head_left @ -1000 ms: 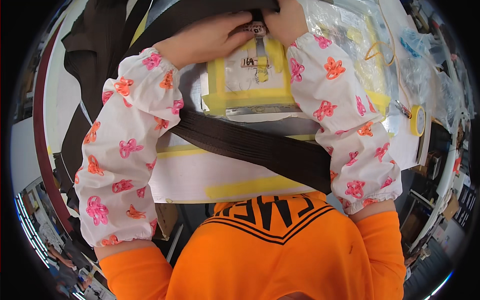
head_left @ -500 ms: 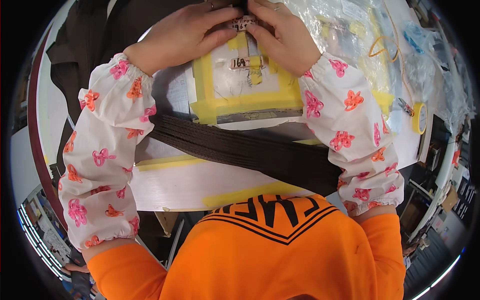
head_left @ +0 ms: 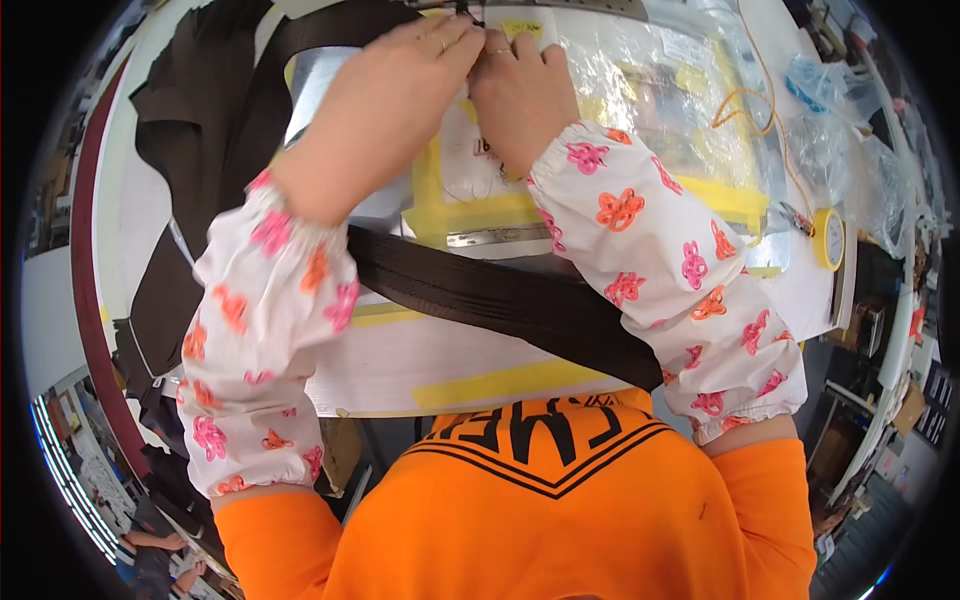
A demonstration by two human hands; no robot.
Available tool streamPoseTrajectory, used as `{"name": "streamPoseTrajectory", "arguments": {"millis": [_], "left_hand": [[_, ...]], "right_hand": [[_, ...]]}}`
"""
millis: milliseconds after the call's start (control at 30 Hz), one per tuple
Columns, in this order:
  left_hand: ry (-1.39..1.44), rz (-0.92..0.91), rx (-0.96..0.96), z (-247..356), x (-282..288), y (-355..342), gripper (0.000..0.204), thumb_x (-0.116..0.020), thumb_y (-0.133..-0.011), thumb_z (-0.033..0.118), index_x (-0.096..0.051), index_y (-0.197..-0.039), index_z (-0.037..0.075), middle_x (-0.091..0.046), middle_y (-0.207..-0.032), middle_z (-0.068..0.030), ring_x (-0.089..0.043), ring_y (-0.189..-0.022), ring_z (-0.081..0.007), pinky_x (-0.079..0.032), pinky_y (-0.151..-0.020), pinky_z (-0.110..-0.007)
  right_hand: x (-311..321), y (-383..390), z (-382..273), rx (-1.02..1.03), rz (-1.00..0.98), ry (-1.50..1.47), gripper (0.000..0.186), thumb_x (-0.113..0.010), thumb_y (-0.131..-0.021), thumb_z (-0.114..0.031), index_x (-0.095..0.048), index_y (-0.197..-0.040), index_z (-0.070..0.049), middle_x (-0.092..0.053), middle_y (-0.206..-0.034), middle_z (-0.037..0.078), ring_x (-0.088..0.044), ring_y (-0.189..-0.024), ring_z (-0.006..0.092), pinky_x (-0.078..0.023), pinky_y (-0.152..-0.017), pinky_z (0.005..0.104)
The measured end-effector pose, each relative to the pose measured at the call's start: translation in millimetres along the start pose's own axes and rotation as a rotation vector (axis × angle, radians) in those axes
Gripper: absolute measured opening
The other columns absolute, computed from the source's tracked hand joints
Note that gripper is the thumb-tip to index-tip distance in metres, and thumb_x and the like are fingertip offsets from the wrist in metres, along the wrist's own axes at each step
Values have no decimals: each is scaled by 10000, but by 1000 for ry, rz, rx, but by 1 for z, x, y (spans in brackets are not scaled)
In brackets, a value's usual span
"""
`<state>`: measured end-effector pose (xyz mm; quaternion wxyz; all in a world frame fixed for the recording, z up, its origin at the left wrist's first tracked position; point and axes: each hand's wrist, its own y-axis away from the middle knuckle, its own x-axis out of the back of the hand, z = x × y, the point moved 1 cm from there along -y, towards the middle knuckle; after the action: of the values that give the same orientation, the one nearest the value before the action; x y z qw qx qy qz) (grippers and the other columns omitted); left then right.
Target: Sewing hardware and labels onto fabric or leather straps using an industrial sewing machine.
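Observation:
My left hand (head_left: 400,95) reaches to the top middle, its fingers bent and pressed together at the tips. Beside it my right hand (head_left: 522,100) has curled fingers, its fingertips meeting those of the left. A small dark piece shows just above the fingertips; what they pinch is mostly hidden. Both hands lie over a flat template (head_left: 470,212) edged with yellow tape, with a metal strip (head_left: 500,238) along its near side. A bundle of dark brown fabric strips (head_left: 500,300) crosses the table in front of me. More dark brown fabric (head_left: 190,110) lies left of my left hand.
Clear plastic sheeting (head_left: 640,80) covers the area right of my hands. An orange cord (head_left: 765,120), a yellow tape roll (head_left: 828,240) and small snips (head_left: 797,219) lie at the right. Crumpled plastic bags (head_left: 850,140) sit beyond. Another person's arms (head_left: 160,545) show at lower left.
My hands have come closer together, the left shifting right and the right turning inward over the template. The metal strip's near edge looks brighter. The whole view has shifted slightly.

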<state>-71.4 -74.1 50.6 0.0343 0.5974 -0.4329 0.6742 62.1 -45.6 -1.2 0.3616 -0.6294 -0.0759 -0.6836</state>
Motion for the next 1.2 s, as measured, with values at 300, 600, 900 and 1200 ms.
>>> {"name": "streamPoseTrajectory", "arguments": {"millis": [300,600,900,1200], "left_hand": [[116,-144,-100,-45,-28,23,258,-543,-778,82,-634,-1015,35,-618,-1076,-98,-604,-938,-259,-487,-825,-344],[526,-19,142,-48,-32,33,255,-618,-737,48,-601,-990,28,-613,-1083,-96,-588,-940,-295,-471,-821,-383],[594,-69,159,-55,-29,27,245,-595,-747,47,-603,-992,40,-585,-1062,-152,-564,-954,-337,-459,-824,-397],[362,-155,97,-61,-21,27,275,-642,-744,121,-590,-1014,101,-596,-1056,-97,-551,-1000,-311,-389,-880,-431]], "right_hand": [[21,-13,35,230,-205,-309,345,-522,-753,-74,-595,-1088,-38,-554,-1236,52,-548,-949,263,-419,-802,368],[26,-8,18,290,-75,-161,258,-532,-763,-122,-619,-986,-26,-585,-1160,103,-568,-914,205,-384,-770,344],[21,-9,13,280,-47,-133,279,-535,-753,-138,-597,-997,-15,-535,-1198,167,-556,-956,220,-371,-801,371],[17,-10,13,239,-32,-162,285,-534,-740,-133,-614,-997,-38,-570,-1158,118,-569,-919,205,-378,-776,354]]}}
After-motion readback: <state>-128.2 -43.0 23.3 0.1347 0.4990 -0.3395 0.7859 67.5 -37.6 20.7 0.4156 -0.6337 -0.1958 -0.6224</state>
